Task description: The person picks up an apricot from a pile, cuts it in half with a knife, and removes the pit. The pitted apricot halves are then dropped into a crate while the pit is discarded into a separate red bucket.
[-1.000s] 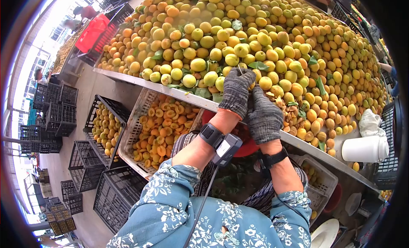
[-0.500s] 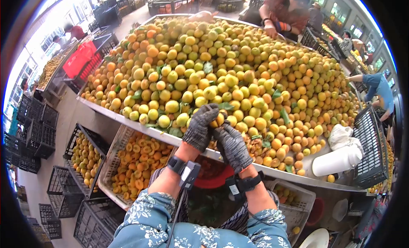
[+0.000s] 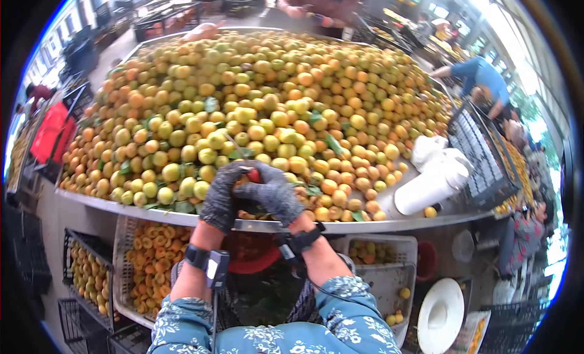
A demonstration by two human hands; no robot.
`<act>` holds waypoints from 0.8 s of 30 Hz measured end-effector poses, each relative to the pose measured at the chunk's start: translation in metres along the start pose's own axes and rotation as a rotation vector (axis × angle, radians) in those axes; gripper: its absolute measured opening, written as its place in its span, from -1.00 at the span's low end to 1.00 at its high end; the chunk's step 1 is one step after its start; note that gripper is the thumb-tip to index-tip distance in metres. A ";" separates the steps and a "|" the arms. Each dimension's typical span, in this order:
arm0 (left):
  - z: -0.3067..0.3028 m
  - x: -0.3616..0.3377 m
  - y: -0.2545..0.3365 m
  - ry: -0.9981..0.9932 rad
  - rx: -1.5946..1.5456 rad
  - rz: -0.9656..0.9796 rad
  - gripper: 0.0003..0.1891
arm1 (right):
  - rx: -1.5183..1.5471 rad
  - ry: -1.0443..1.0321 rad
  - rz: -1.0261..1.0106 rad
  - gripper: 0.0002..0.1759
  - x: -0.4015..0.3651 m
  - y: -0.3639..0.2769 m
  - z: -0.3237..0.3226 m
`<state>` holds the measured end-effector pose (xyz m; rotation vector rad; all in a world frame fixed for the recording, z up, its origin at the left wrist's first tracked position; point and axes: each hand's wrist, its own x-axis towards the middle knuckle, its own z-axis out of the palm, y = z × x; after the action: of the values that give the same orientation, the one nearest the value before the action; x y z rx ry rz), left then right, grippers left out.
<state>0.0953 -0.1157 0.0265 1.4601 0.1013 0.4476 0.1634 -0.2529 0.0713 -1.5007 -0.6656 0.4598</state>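
Both my hands wear grey knit gloves and meet over the near edge of the fruit table. My right hand (image 3: 275, 192) is closed around a small knife with a red handle (image 3: 253, 176); a thin blade seems to point up and away over the fruit. Pressed close against it, my left hand (image 3: 220, 199) has its fingers curled in, and what they hold is hidden. Just beyond the gloves lies a large heap of yellow-green and orange apricots (image 3: 255, 133) with some green leaves.
Below the table rim (image 3: 152, 214) stand a crate of halved apricots (image 3: 125, 281), a red basin (image 3: 252, 266) and a pale crate (image 3: 380, 278). At right are a white bottle (image 3: 426, 188) and a black crate (image 3: 480, 156). A person in blue (image 3: 483, 80) leans over the far right side.
My view has turned to the right, so the table appears shifted left. The apricot that showed between my gloves is out of sight, and the red handle now shows there.
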 end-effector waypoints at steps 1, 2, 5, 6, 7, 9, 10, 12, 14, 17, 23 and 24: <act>-0.002 0.003 -0.006 0.039 -0.170 -0.185 -0.71 | 0.043 -0.050 0.054 -0.40 0.000 -0.003 -0.003; 0.001 0.002 0.001 0.026 -0.378 -0.317 -0.70 | 0.044 -0.075 0.038 -0.39 0.001 -0.003 -0.004; 0.007 -0.006 0.029 0.014 -0.510 -0.443 -0.67 | 0.067 -0.116 0.045 -0.42 0.004 -0.005 -0.005; 0.017 -0.009 0.043 0.074 -0.504 -0.444 -0.67 | 0.120 -0.113 0.107 -0.42 0.004 -0.005 -0.005; 0.027 -0.010 0.050 0.133 -0.498 -0.444 -0.67 | 0.113 -0.098 0.108 -0.42 0.004 -0.006 -0.006; 0.017 -0.007 0.036 0.034 -0.538 -0.467 -0.66 | 0.041 -0.016 0.089 -0.50 0.003 -0.010 -0.008; 0.013 -0.005 0.029 -0.048 -0.571 -0.485 -0.65 | 0.038 0.050 0.042 -0.51 0.002 -0.011 -0.008; 0.013 -0.002 0.017 -0.120 -0.031 -0.118 -0.64 | 0.019 0.065 0.049 -0.52 0.002 -0.013 -0.011; 0.007 -0.002 0.007 -0.180 0.532 0.262 -0.65 | 0.122 0.067 0.052 -0.57 0.003 -0.010 -0.009; 0.013 0.004 -0.003 -0.082 0.202 0.096 -0.67 | 0.244 0.039 0.087 -0.57 0.005 -0.012 -0.007; -0.010 -0.005 -0.040 -0.057 0.410 0.083 -0.69 | 0.161 0.074 0.070 -0.68 0.001 -0.009 0.000; -0.013 -0.010 -0.045 0.017 0.379 0.123 -0.67 | 0.397 0.123 0.072 -0.68 0.002 -0.005 0.003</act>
<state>0.0928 -0.1091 -0.0209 1.8418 0.1151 0.5623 0.1621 -0.2493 0.0762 -1.1669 -0.3963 0.5168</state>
